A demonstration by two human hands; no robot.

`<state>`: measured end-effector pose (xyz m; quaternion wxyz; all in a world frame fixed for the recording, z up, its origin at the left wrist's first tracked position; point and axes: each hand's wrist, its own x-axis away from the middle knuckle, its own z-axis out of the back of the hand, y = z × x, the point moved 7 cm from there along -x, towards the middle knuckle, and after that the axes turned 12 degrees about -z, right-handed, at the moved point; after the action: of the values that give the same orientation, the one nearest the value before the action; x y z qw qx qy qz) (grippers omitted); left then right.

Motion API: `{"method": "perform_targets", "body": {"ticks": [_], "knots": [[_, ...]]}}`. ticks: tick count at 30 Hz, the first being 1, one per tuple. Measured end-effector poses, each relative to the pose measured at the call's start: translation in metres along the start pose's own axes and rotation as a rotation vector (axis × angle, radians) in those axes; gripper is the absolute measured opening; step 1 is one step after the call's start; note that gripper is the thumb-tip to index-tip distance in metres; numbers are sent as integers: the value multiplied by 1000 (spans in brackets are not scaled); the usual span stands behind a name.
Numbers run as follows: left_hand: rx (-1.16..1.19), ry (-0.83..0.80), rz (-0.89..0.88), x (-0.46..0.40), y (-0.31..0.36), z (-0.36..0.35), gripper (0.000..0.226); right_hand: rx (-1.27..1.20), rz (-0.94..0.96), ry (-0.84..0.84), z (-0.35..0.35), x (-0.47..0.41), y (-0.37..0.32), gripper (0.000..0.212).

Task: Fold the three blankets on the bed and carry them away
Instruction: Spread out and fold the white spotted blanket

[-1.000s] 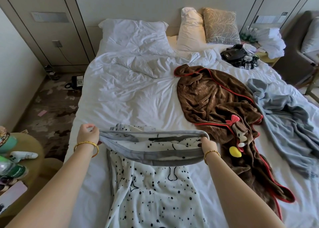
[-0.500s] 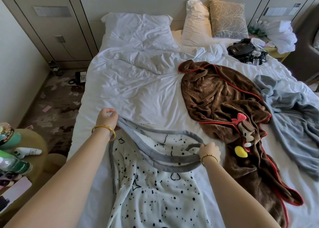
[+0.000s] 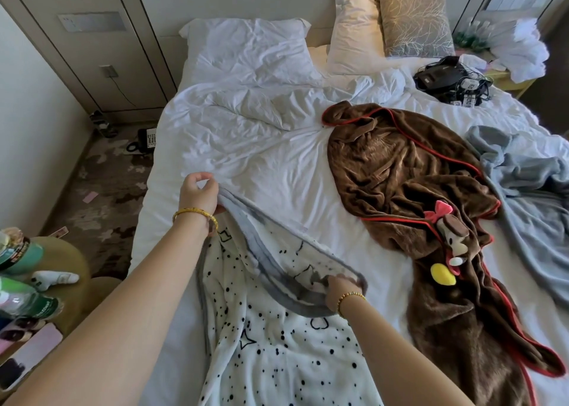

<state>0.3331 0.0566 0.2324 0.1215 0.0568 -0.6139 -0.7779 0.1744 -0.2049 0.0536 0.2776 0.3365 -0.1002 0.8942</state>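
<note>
While the white fleece blanket with black dots and a grey border point(image 3: 277, 344) lies along the near left part of the bed point(image 3: 246, 165), both hands hold its grey edge. The left hand point(image 3: 198, 195) pinches the border near the bed's left edge, fingers curled round the cloth and lifting it slightly off the sheet. The right hand point(image 3: 337, 288) grips the same border nearer the bed's middle and closer to the near edge, fingers closed on a bunched fold. Between the two hands the grey strip runs as a slanted, sagging band over the dotted face of the blanket. Each wrist wears a gold bracelet.

Just right of the right hand, a crumpled brown plush blanket with red piping point(image 3: 409, 184) stretches from the bed's middle toward the near right corner, with a small stuffed toy with a pink bow and a yellow foot point(image 3: 449, 239) on it. Touching its right side, a rumpled pale blue blanket point(image 3: 529, 196) lies along the bed's right edge.

At the head of the bed are a white pillow point(image 3: 249, 45), a cream pillow point(image 3: 354, 27) and a beige patterned cushion point(image 3: 415, 21). A black pouch with tangled cables point(image 3: 446, 79) sits near the far right corner. On the patterned carpet by the bed's left edge stands a black telephone point(image 3: 146, 139). A round olive table point(image 3: 70, 267) at the near left carries green bottles point(image 3: 27, 301).
</note>
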Motion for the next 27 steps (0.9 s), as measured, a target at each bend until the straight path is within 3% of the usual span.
{"method": "perform_targets", "body": {"ticks": [4, 9, 16, 19, 22, 24, 27], "knots": [[35, 60, 23, -7, -4, 11, 14, -54, -110, 141, 18, -7, 25, 50], [-44, 108, 15, -13, -18, 30, 23, 90, -53, 199, 43, -7, 22, 29], [-130, 269, 172, -4, -58, 77, 31, -336, 111, 324, 76, 14, 30, 33], [-103, 306, 205, 1, -63, 88, 32, -678, 212, 236, 92, 22, 31, 29], [-116, 321, 190, 5, -57, 92, 31, -903, 211, 33, 101, 24, 39, 21], [-132, 306, 165, 8, -50, 88, 30, -855, 143, 24, 102, 21, 47, 24], [-122, 297, 141, 12, -42, 81, 30, -661, 110, 231, 111, 21, 54, 28]]}}
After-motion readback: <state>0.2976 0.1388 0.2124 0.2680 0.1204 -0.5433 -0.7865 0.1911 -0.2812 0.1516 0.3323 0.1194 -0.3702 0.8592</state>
